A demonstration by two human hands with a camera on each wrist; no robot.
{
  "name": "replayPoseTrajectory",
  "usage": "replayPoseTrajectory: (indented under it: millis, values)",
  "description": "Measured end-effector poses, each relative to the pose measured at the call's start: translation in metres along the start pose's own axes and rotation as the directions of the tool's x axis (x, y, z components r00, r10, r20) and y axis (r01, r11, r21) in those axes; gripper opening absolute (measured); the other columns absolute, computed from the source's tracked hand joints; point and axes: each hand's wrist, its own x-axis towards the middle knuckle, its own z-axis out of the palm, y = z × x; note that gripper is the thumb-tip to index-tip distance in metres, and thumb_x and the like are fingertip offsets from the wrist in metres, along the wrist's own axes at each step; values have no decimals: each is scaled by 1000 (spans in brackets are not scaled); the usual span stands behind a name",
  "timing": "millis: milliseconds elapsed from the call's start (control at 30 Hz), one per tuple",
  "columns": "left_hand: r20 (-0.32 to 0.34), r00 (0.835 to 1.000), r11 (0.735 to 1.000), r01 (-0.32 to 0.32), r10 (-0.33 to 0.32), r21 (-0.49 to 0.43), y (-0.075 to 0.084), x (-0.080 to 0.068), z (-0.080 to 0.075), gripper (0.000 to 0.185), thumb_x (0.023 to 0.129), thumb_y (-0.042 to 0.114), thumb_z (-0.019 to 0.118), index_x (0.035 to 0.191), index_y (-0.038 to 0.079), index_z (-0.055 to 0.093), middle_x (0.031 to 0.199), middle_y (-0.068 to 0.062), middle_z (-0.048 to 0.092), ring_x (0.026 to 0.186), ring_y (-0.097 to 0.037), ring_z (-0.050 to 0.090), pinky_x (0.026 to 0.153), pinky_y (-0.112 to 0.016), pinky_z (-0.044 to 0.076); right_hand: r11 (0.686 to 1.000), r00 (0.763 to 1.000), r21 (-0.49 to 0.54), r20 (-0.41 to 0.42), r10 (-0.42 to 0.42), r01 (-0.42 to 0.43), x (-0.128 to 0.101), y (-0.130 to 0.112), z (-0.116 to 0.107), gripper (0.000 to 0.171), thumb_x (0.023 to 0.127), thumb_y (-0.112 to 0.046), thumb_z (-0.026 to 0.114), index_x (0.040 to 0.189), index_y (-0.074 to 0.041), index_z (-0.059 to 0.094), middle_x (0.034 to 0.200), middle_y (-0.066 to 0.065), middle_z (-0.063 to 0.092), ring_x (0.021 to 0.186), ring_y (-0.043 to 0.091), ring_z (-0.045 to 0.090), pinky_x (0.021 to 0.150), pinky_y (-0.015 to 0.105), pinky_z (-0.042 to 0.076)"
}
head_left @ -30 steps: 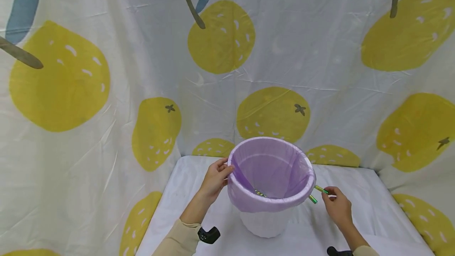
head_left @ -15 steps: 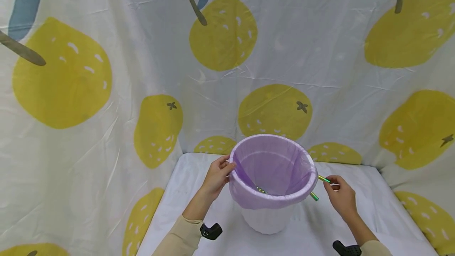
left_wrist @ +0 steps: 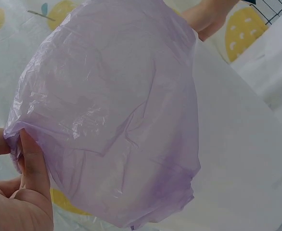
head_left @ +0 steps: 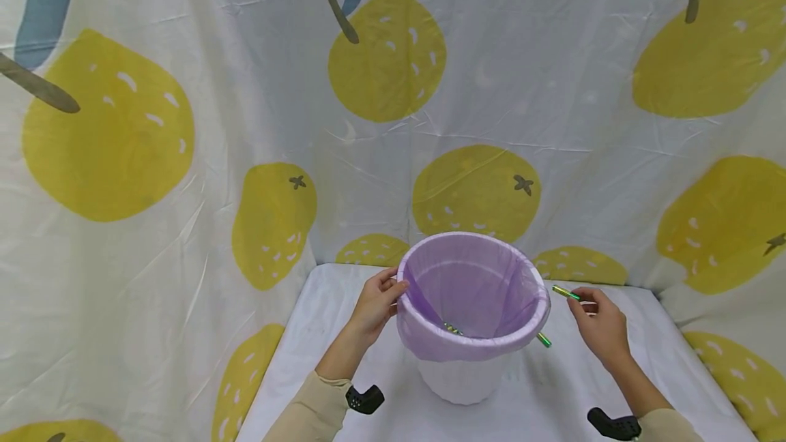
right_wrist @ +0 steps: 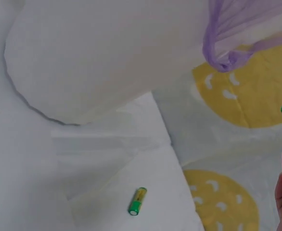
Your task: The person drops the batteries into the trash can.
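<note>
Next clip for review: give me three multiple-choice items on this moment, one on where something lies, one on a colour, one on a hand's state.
1. Where does the loose battery lie?
A. on the white table beside the bin
B. on the bin's rim
C. in the left hand

2. What colour is the bag lining the white bin?
A. yellow
B. purple
C. black

3. What is the right hand doing?
A. resting flat on the table
B. gripping the bin's rim
C. pinching a green battery off the table

Answers: 1 A, the right wrist view shows it on the cloth by the bin's base; 2 B, the liner is pale purple; 3 C, the battery sticks out from its fingertips beside the rim.
</note>
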Motion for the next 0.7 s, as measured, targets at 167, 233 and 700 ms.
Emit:
replayPoseTrajectory:
  millis: [167, 233, 700]
  values:
    - [-5, 1000, 1000, 4, -4, -4, 0, 1, 0, 56, 101, 3, 64, 149, -12, 40, 88, 0, 58, 79, -10, 61, 70, -26, 56, 997, 998, 38, -22, -62, 63, 9, -17, -11, 23, 101, -14, 68, 117, 2, 66, 109, 21, 69, 85, -8, 50, 67, 4, 41]
    - [-7, 1000, 1000, 5, -5, -2, 0, 1, 0, 56, 101, 3, 64, 149, -12, 40, 89, -1, 58, 79, -10, 61, 70, -26, 56, 994, 995, 57, -36, -95, 96, 13, -24, -15, 23, 100, -12, 68, 116, 4, 66, 108, 22, 69, 84, -14, 48, 68, 4, 40]
    - [7, 1000, 1000, 3, -3, 3, -1, -1, -1, 57, 100, 5, 65, 150, -10, 41, 88, 1, 58, 79, -10, 61, 70, -25, 56, 957, 970, 160, -58, -234, 241, 31, -73, -30, 18, 97, -6, 71, 110, 6, 68, 98, 4, 64, 80, -10, 55, 68, 6, 45]
